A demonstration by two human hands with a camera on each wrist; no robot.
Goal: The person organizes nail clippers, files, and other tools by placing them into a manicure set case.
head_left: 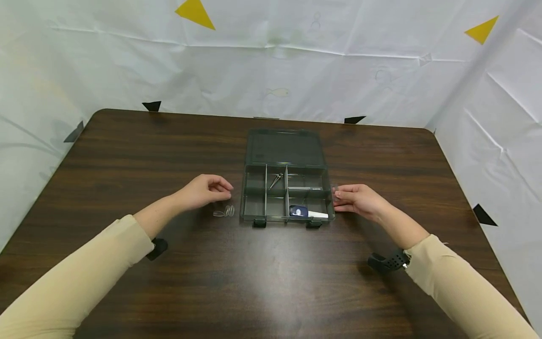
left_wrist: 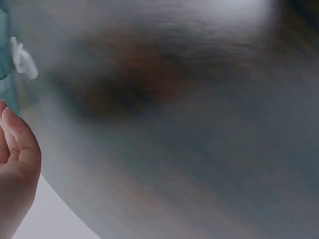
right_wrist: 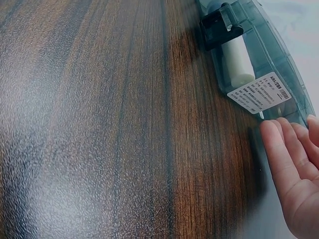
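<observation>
Hands flank the open organizer box [head_left: 284, 193] at mid-bench [head_left: 127, 155]. Right hand [head_left: 357, 198] lies at the box's right wall, fingers [right_wrist: 284, 149] straight and touching it. Left hand [head_left: 206, 189] hovers left of the box, fingers loosely curled, holding nothing, just above small clear pieces [head_left: 224, 211] lying on the wood.

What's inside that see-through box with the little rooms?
The open grey translucent plastic organizer box holds a small metal tool in a back compartment and a dark blue object beside a white tube at the front. The other compartments look empty, though the dim walls hide detail.
</observation>
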